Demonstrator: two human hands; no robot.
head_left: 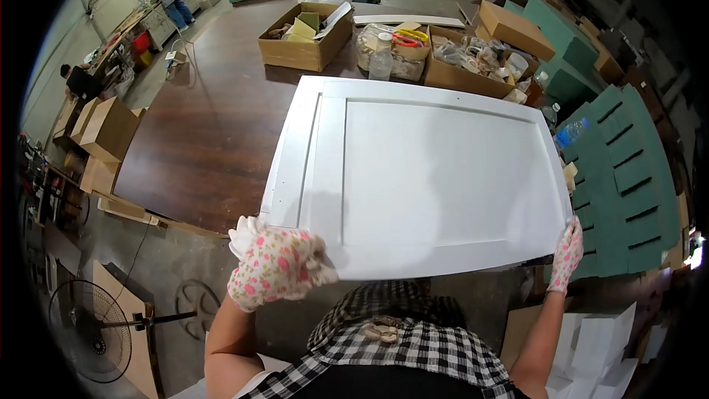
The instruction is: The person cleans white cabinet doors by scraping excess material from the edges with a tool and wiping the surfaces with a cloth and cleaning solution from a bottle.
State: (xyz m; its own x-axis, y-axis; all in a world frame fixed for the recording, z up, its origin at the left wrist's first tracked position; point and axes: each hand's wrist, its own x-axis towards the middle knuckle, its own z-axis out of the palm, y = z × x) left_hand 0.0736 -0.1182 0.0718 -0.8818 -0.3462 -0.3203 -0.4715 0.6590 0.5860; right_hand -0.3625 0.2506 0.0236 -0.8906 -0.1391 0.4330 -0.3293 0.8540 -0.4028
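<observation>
A white cabinet door (436,177) with a recessed centre panel lies in front of me, over the near side of the brown table. Along its left side, the edge of another white panel (284,170) shows beneath it. My left hand (275,266), in a floral glove, is closed at the door's near left corner. Crumpled white material, which looks like a cloth (244,235), pokes out of that fist. My right hand (567,257), gloved the same way, grips the right edge near the front corner, with some fingers hidden under the door.
Behind the door stand cardboard boxes (306,48) of scraps, a clear bottle (381,58) and a bag with orange-handled scissors (408,38). The brown table (199,133) stretches away left. Green slotted sheets (624,177) stand right. A floor fan (96,332) is near left. A person (171,0) works far off.
</observation>
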